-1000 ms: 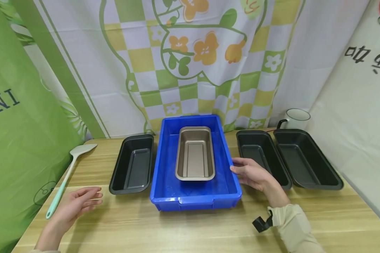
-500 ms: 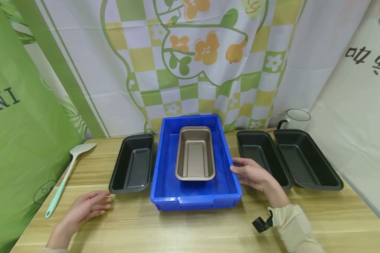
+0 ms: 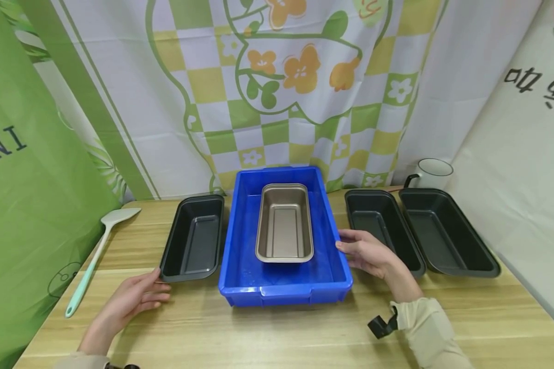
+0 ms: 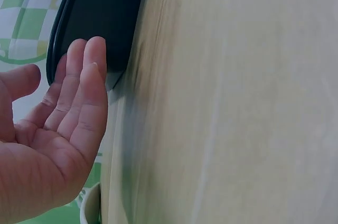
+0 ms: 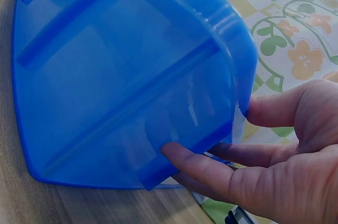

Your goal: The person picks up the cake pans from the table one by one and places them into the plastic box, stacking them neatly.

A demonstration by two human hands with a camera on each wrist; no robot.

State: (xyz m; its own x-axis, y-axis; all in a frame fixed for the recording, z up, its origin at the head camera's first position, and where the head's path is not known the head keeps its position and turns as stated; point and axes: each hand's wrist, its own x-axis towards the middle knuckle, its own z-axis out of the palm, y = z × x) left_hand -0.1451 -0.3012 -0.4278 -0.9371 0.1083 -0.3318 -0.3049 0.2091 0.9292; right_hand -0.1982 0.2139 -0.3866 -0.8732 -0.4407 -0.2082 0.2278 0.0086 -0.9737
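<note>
A blue plastic bin (image 3: 242, 289) stands mid-table, with a bronze-coloured loaf pan (image 3: 283, 233) lying in it. On its right side my right hand (image 3: 367, 253) grips the rim, the thumb on the edge and the fingers along the outer wall, as the right wrist view confirms. To the left of the bin lies a black loaf pan (image 3: 196, 241). My left hand (image 3: 131, 302) is at this pan's front left corner, thumb near the rim and fingers extended. In the left wrist view, the fingers (image 4: 91, 84) overlap the pan's dark outer wall, with the thumb spread apart.
Two more black loaf pans (image 3: 385, 236) (image 3: 448, 236) lie side by side at the right, close to my right hand. Behind them stands a white mug (image 3: 434, 175). A spatula with a mint handle (image 3: 86, 284) lies at the left edge. Patterned curtains (image 3: 300, 123) close off the back and sides.
My left hand has moved right and reached the front left corner of the left black loaf pan. My right hand, the bin and the pans have stayed in place.
</note>
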